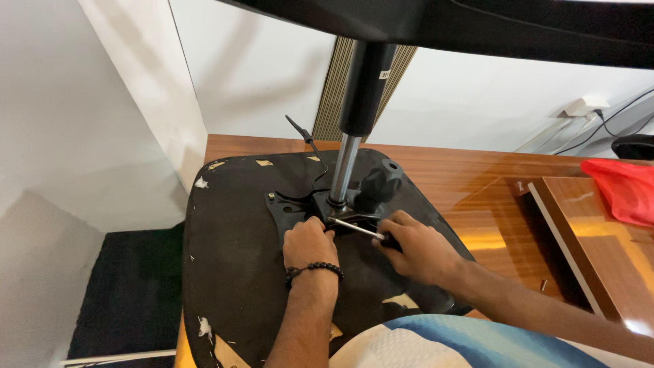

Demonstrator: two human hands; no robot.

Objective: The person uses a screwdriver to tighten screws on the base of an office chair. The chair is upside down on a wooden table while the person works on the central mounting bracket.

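An office chair seat (238, 272) lies upside down on the wooden table (470, 184), black underside up, so that the mounting plate (289, 208) at its centre is exposed to the person working on it. The gas lift column (351, 136) rises from that plate, just behind both hands, with the chair base (477, 24) overhead at the top of the view.

Left hand (308, 244): rests on the seat underside just in front of the column, fingers (320, 223) curled down against the plate area. It appears to steady the mechanism; whether the fingers actually grip a part cannot be told, as the knuckles hide it. A black bead bracelet (313, 270) sits on the wrist.

Right hand (419, 249): to the right of the column, closed around the dark handle of a screwdriver (357, 228). The metal shaft lies nearly flat and points left toward the foot of the column, its tip meeting the mechanism just beside the left fingertips. The low angle suits a fastener reached from the side.

A black adjustment knob (378, 182) stands immediately right of the column. A thin black cable (306, 140) runs up from the plate, left of the column.

Well right of the column, a raised wooden panel (599, 245) lies on the table with a red bag (627, 187) on it
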